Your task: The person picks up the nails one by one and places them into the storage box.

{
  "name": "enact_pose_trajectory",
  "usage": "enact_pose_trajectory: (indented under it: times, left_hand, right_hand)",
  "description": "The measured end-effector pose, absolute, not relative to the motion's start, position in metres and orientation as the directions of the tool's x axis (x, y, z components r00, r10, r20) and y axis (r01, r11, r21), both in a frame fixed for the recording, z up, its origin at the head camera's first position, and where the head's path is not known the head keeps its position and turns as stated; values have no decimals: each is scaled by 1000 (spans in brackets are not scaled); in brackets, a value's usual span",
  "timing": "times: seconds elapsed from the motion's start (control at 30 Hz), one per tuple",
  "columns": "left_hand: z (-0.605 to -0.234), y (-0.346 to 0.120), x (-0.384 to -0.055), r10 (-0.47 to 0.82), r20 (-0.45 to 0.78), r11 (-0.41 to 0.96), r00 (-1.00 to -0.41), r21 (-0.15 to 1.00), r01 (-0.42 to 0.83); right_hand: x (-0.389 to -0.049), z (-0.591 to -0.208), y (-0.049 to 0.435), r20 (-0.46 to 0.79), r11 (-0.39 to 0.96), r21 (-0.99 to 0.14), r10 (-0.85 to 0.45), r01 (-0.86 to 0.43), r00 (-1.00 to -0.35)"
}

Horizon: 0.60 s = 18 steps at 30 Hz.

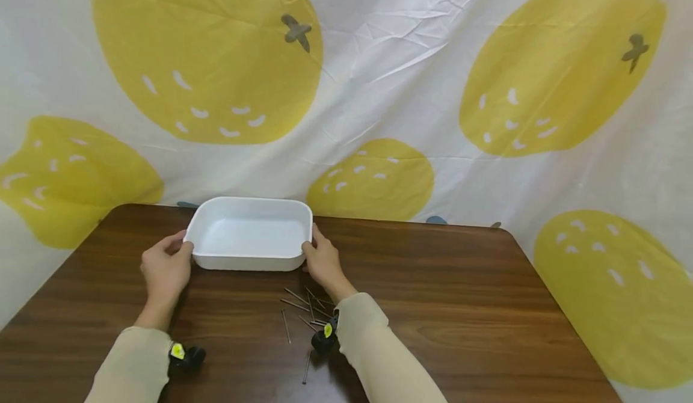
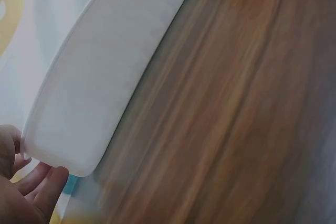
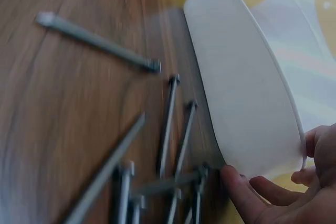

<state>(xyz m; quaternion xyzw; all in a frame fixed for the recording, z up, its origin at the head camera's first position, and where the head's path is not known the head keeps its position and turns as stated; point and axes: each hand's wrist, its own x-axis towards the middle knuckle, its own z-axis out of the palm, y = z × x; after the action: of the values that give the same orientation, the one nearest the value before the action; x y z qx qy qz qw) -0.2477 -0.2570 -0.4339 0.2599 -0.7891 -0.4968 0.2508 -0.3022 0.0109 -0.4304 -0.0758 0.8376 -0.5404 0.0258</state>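
Note:
A white rectangular tray [image 1: 251, 234] with rounded corners stands near the back edge of the table, its inside bare. My left hand [image 1: 166, 266] grips its left end, thumb at the rim and fingers round the side. At the opposite end my right hand [image 1: 323, 260] holds the tray the same way. In the left wrist view the tray's long side wall [image 2: 105, 72] runs away from the left hand [image 2: 31, 187]. The right wrist view shows the right hand [image 3: 289, 192] curled at the near corner, fingertips against the wall and underside.
Several long metal nails [image 1: 310, 307] lie loosely heaped in front of the tray, by the right forearm. One nail [image 1: 307, 367] lies apart, closer to the front. The brown wooden table [image 1: 460, 307] ends at a hanging lemon-print cloth [image 1: 379, 90].

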Motion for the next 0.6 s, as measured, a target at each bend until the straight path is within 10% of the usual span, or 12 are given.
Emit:
enact_pose_trajectory:
  times: [0.6]
  left_hand:
    - [-433, -181, -262, -499, 169, 293, -850, 956, 18]
  right_hand:
    - [-303, -425, 101, -21, 344, -939, -133, -26, -991]
